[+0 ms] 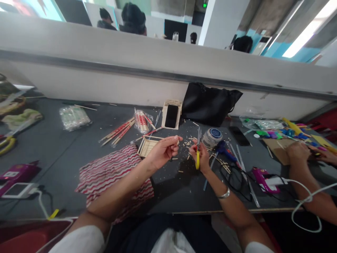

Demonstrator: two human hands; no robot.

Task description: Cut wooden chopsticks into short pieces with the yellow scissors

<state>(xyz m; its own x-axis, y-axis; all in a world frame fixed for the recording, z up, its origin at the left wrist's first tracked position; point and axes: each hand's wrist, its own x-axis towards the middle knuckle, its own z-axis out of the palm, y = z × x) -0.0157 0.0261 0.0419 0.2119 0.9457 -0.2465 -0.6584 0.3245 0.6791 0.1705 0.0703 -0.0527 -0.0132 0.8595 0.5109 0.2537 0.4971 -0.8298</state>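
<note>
My right hand (202,158) grips a pair of scissors (198,160) with yellow handles, the blades pointing up and away from me. My left hand (164,151) is closed in a pinch just left of the scissors; a tiny pale bit may be at its fingertips, too small to name. Behind my left wrist lies a small open frame (144,147) built of thin wooden sticks. Short cut stick pieces (188,143) are scattered over the dark table between and beyond my hands. A striped red, white and grey cloth (113,172) is under my left forearm.
Beyond my hands are a phone (171,116), a black bag (210,103) and a jar (212,137). A blue glue gun (225,149) with its cable lies right. Stick bundles (119,131) lie left. A co-worker's hand (298,151) rests on cardboard at far right.
</note>
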